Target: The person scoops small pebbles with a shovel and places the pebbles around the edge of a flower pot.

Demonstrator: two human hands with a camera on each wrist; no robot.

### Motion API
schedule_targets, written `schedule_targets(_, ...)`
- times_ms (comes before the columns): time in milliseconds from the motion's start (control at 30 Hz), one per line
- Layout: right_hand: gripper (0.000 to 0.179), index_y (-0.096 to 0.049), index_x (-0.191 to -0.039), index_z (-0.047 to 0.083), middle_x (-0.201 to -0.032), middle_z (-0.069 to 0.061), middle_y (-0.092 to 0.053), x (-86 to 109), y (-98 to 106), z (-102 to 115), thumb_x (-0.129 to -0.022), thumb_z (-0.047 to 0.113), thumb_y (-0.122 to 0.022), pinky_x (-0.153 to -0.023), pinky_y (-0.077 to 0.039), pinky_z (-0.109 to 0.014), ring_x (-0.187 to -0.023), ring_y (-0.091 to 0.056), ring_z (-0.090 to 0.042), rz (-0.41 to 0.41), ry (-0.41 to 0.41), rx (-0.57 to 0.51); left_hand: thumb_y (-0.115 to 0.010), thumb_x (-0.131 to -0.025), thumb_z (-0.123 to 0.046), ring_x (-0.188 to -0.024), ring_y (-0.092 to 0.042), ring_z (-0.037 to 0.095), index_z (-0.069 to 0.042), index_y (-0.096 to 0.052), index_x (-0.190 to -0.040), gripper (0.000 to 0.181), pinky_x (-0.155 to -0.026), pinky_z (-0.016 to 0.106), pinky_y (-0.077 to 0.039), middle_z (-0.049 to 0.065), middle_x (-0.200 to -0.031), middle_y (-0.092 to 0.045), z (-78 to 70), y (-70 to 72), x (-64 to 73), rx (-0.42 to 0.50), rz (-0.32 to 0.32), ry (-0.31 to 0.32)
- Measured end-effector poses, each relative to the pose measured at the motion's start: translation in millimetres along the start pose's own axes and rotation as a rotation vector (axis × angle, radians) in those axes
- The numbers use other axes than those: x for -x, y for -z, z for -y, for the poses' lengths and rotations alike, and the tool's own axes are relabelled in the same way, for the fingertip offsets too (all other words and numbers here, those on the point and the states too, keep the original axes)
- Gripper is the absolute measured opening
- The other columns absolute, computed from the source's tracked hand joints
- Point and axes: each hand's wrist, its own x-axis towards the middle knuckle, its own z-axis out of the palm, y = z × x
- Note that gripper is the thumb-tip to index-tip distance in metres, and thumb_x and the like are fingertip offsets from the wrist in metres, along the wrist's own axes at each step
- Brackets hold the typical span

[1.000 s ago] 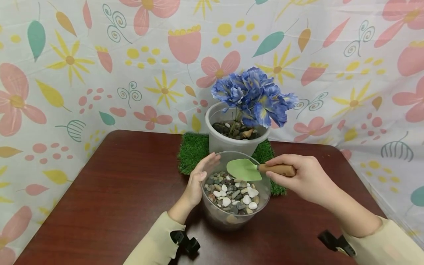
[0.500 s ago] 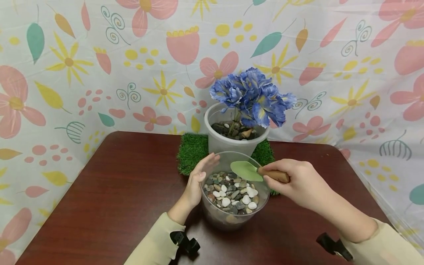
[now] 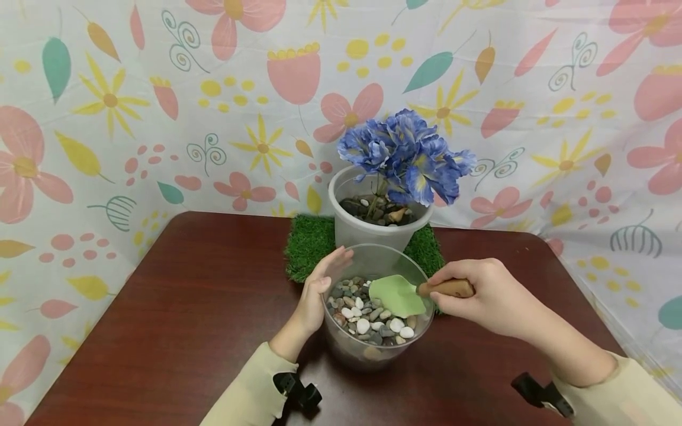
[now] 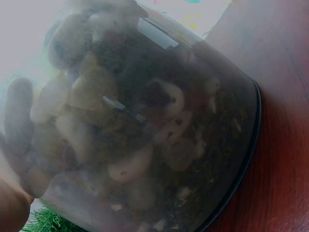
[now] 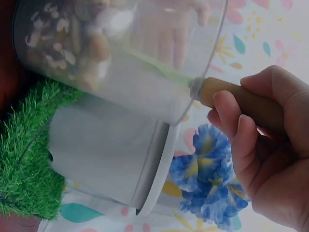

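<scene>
My right hand grips the wooden handle of a small trowel, its light green blade down inside a clear plastic pot. The blade lies over the pebbles, a mix of grey, brown and white stones, and covers some of them. In the right wrist view my fingers curl round the handle near the pot's rim. My left hand rests against the left side of the pot with its fingers extended along the wall. Through that wall the left wrist view shows stones above a dark layer.
Just behind the clear pot, a white pot holds blue flowers and stones. It stands on a green artificial grass mat. The dark red wooden table meets a floral-patterned cloth at the back.
The trowel blade has moved down from near the pot's back rim onto the pebbles, its green face tilting more toward the head camera. My left hand has stayed on the pot.
</scene>
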Motion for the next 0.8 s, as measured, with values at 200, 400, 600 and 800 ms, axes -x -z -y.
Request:
schedule_targets(200, 0.018, -0.071, -0.089, 0.022, -0.076, 0.012, -0.071, 0.8, -1.5, -7.3, -0.079, 0.008, -0.071, -0.046, -0.041, -0.016, -0.055, -0.054, 0.004, 0.032, -0.056, -0.071, -0.024, -0.088, -0.021, -0.132, -0.034, 0.049, 0.010, -0.021, -0.145, 0.065, -0.110, 0.061, -0.025, 0.034, -0.143, -0.034, 0.4, 0.0, -0.5, 0.011, -0.004, -0.014)
schedule_targets(400, 0.015, -0.070, -0.094, 0.012, -0.082, 0.003, -0.075, 2.8, 0.0, -17.0, -0.083, 0.004, -0.066, -0.047, -0.048, -0.022, -0.061, -0.064, 0.000, 0.089, -0.157, -0.252, -0.023, -0.088, -0.020, -0.132, -0.035, 0.049, 0.012, -0.021, -0.144, 0.065, -0.110, 0.061, -0.025, 0.034, -0.143, -0.034, 0.5, 0.3, -0.3, 0.003, -0.002, -0.010)
schedule_targets(600, 0.017, -0.071, -0.099, 0.011, -0.071, 0.004, -0.072, 2.7, 1.6, -22.2, -0.084, 0.005, -0.066, -0.045, -0.047, -0.025, -0.048, -0.055, -0.009, 0.126, -0.151, -0.305, -0.023, -0.088, -0.022, -0.131, -0.035, 0.049, 0.011, -0.021, -0.144, 0.065, -0.109, 0.062, -0.025, 0.034, -0.143, -0.034, 0.3, 0.2, -0.1, 0.000, -0.001, -0.018)
schedule_targets(800, 0.017, -0.071, -0.099, 0.010, -0.067, 0.006, -0.070, 0.5, 2.2, -28.3, -0.083, 0.006, -0.067, -0.045, -0.050, -0.028, -0.049, -0.059, -0.012, 0.144, -0.166, -0.331, -0.023, -0.087, -0.021, -0.132, -0.035, 0.049, 0.010, -0.022, -0.145, 0.065, -0.110, 0.061, -0.025, 0.034, -0.143, -0.035, 1.6, 0.8, -0.7, 0.002, -0.004, -0.011)
